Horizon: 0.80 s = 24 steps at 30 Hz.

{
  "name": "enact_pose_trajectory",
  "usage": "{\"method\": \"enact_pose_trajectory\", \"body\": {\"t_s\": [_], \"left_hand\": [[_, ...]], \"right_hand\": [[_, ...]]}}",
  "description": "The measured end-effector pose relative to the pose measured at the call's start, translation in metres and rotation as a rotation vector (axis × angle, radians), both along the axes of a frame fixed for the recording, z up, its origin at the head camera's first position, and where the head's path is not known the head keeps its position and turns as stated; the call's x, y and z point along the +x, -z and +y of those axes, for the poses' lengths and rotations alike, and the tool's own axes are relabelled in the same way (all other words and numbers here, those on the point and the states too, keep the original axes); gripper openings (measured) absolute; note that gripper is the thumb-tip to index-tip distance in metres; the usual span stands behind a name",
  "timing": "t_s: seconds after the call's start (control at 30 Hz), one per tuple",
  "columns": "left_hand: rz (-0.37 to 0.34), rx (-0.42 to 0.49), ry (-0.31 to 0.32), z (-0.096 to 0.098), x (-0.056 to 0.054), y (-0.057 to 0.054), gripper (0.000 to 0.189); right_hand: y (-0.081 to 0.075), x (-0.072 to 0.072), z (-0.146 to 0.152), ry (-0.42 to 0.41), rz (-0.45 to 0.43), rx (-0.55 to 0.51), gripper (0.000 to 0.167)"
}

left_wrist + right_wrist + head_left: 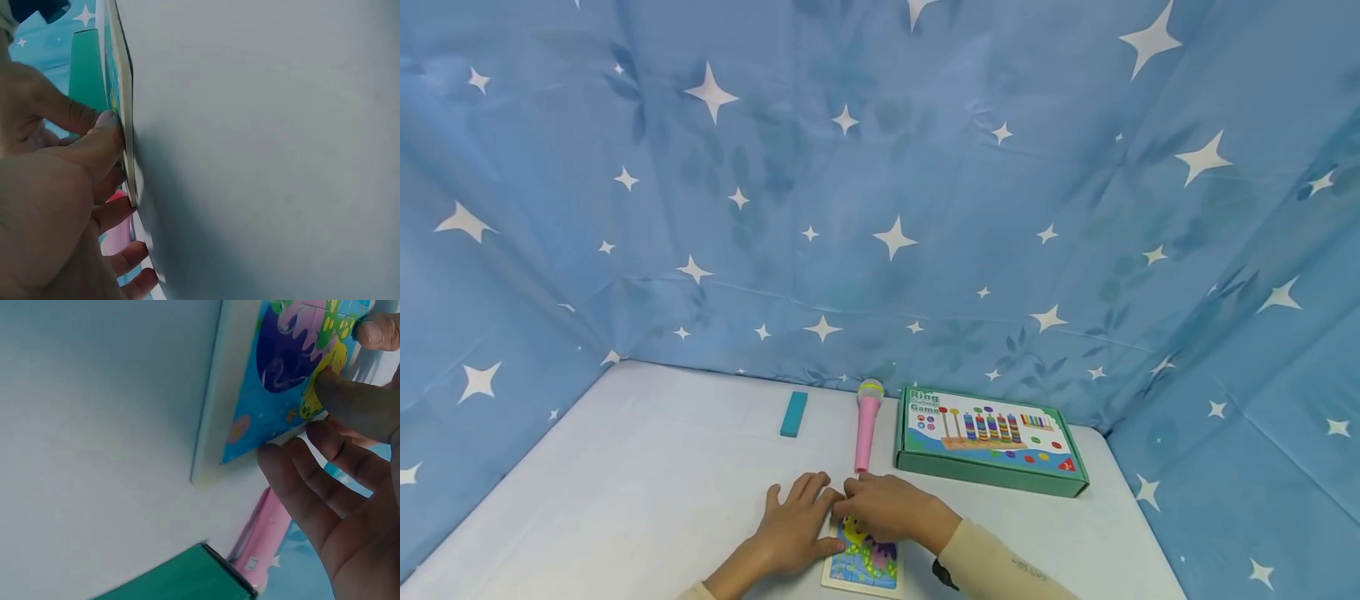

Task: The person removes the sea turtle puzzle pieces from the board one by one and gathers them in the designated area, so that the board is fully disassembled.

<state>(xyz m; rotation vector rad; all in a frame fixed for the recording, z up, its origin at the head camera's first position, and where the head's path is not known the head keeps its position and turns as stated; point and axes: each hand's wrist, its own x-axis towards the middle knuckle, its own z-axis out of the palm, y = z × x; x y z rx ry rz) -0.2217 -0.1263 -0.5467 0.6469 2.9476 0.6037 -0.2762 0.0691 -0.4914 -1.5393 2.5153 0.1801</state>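
Note:
A jigsaw puzzle (867, 568) in a pale frame lies flat on the table, its picture blue, yellow, purple and green. My left hand (792, 531) is at its left side with fingers spread; in the left wrist view the thumb (103, 128) rests on the puzzle's edge and fingertips touch the tabletop beyond. Over the top part is my right hand (889, 508), fingers bent. The right wrist view has its thumb (350, 400) pressing the yellow figure while its fingers curl against the frame's top edge. The hands cover the puzzle's upper part.
Just beyond the hands lies a pink toy microphone (867, 429). A green ring game box (992, 442) sits to its right, and a teal block (793, 414) to its left. A blue star-patterned cloth (850, 275) hangs around the white table (647, 475).

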Motion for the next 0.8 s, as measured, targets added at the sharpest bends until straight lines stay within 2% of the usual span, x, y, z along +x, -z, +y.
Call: {"method": "enact_pose_trajectory", "body": {"t_s": [0.23,0.4,0.6,0.8], "left_hand": [[-0.004,-0.003,-0.028,0.001,-0.001,0.002,0.073],[-0.04,-0.007,-0.033,0.001,0.0,-0.003,0.081],[-0.062,-0.021,-0.035,0.005,0.002,-0.013,0.084],[-0.04,-0.04,-0.03,0.005,0.001,-0.011,0.084]], "right_hand": [[0.001,-0.002,-0.012,-0.077,0.106,0.097,0.039],[0.0,-0.002,-0.011,-0.07,0.08,0.096,0.042],[0.005,-0.001,0.0,-0.033,0.004,-0.056,0.036],[0.016,-0.004,0.01,0.093,-0.269,-0.348,0.019]]}}
